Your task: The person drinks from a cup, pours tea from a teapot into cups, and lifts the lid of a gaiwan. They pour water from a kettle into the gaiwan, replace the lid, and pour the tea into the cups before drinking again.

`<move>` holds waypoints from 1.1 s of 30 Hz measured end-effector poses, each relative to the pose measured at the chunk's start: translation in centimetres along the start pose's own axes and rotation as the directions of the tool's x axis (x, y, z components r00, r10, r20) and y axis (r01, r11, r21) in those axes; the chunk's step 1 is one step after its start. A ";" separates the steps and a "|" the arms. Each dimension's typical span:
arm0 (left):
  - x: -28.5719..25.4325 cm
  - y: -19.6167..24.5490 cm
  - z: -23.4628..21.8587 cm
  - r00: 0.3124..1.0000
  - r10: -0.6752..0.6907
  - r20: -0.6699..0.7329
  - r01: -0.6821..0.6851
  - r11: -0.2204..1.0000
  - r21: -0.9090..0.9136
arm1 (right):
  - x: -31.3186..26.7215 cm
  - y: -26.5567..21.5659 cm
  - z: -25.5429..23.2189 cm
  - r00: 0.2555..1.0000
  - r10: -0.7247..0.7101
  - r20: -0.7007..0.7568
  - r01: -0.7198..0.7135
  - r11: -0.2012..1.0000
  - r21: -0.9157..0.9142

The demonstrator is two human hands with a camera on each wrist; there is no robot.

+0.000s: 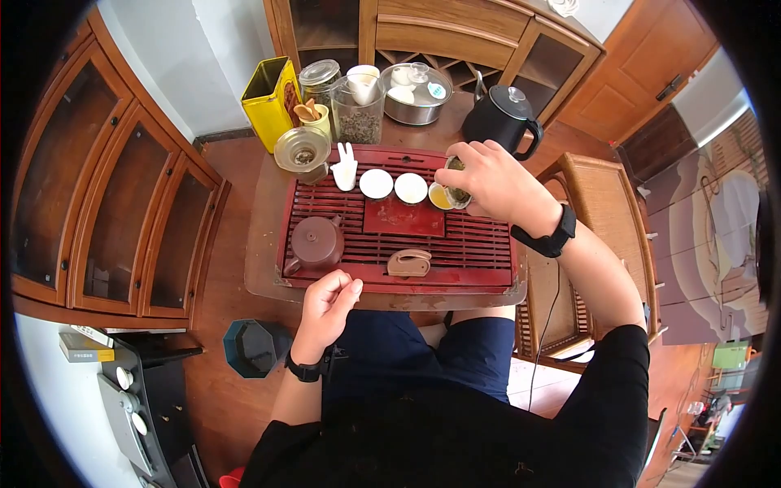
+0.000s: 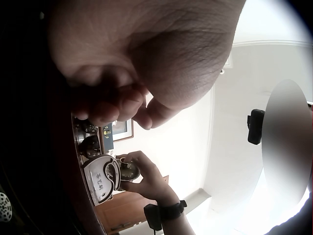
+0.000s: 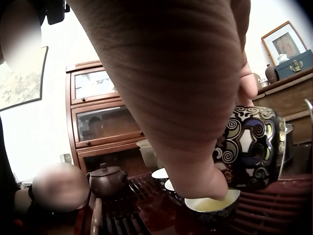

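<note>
Black short-sleeved top (image 1: 455, 443), dark navy shorts (image 1: 431, 358) below it. Bare forearms and bare hands. Black band with a small boxy unit strapped round the left wrist (image 1: 307, 372); a wider black band with a squarish module round the right wrist (image 1: 551, 237). Thin dark cable (image 1: 543, 337) trailing down beside the right arm. Same black strap and module visible in the left wrist view (image 2: 164, 214).
</note>
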State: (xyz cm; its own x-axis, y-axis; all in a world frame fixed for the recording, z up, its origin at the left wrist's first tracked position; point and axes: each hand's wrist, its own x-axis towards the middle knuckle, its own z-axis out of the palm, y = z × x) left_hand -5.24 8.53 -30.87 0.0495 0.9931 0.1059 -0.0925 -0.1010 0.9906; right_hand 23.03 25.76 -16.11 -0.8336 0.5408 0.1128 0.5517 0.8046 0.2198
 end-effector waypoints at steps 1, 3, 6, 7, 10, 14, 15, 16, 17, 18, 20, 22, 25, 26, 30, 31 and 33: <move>0.0 0.0 0.0 1.000 0.001 -0.003 -0.001 1.000 0.006 | 0.0 0.0 0.1 1.000 0.000 0.000 0.000 1.000 0.000; 0.0 -0.1 0.0 1.000 -0.001 -0.003 0.001 1.000 0.006 | 0.0 0.1 0.2 1.000 -0.003 -0.003 0.003 1.000 -0.010; 0.0 -0.2 -0.1 1.000 -0.004 -0.002 0.004 1.000 0.002 | 0.0 0.0 0.1 1.000 -0.005 -0.004 0.005 1.000 -0.019; 0.0 -0.3 -0.1 1.000 -0.005 -0.002 0.005 1.000 -0.004 | 0.0 0.0 0.1 1.000 -0.005 -0.004 0.005 1.000 -0.018; -0.1 -0.2 0.0 1.000 -0.001 -0.004 0.001 1.000 -0.001 | 0.0 0.0 0.1 1.000 -0.010 -0.022 0.009 1.000 -0.025; 0.0 -0.2 -0.1 1.000 -0.003 0.001 0.003 1.000 0.005 | 0.0 0.0 0.2 1.000 -0.011 -0.025 0.010 1.000 -0.029; 0.0 -0.2 -0.1 1.000 -0.003 0.001 0.003 1.000 0.005 | 0.0 0.1 0.2 0.999 -0.016 -0.029 0.015 0.999 -0.034; 0.0 -0.1 -0.1 1.000 -0.004 0.001 0.004 1.000 0.005 | 0.0 0.1 0.2 0.999 -0.015 -0.029 0.014 0.999 -0.033; 0.0 -0.1 0.0 1.000 -0.004 0.001 0.004 1.000 0.005 | 0.0 0.1 0.2 0.999 -0.017 -0.031 0.016 0.999 -0.035; 0.0 -0.1 0.0 1.000 -0.004 -0.001 0.004 1.000 -0.001 | 0.0 0.0 0.2 0.999 -0.019 -0.033 0.018 0.999 -0.036; -0.1 -0.1 0.0 1.000 -0.003 -0.003 0.003 1.000 -0.007 | 0.0 0.0 0.1 1.000 -0.010 -0.020 0.009 0.999 -0.035; -0.1 -0.1 0.0 1.000 -0.009 -0.004 0.009 1.000 -0.002 | -0.1 -0.1 -0.1 1.000 -0.001 -0.008 0.001 0.999 -0.033; 0.0 0.0 0.1 1.000 0.001 -0.009 -0.001 1.000 -0.006 | -0.3 0.1 -0.2 0.999 0.032 -0.020 -0.031 0.999 0.034; 0.0 0.0 0.1 1.000 0.002 -0.010 -0.002 1.000 -0.006 | -0.5 0.2 -0.1 0.998 0.060 -0.035 -0.057 0.994 0.091; -0.1 -0.2 -0.1 1.000 -0.001 -0.006 0.001 1.000 0.000 | -1.2 0.4 -0.2 0.985 0.118 -0.125 -0.091 0.975 0.202; 0.0 -0.2 -0.1 1.000 0.002 -0.004 -0.002 1.000 0.001 | -1.4 0.4 -0.3 0.985 0.117 -0.124 -0.090 0.975 0.202; 0.0 -0.1 0.0 1.000 0.003 -0.004 -0.003 1.000 -0.001 | -1.7 0.4 -0.5 0.976 0.171 -0.134 -0.133 0.957 0.256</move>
State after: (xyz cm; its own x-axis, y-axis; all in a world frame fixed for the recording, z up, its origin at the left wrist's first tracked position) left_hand -5.24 8.53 -31.00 0.0455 0.9930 0.1088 -0.0932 -0.1043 0.9902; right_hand 24.62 25.07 -15.76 -0.7229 0.6329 0.2773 0.6462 0.7613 -0.0530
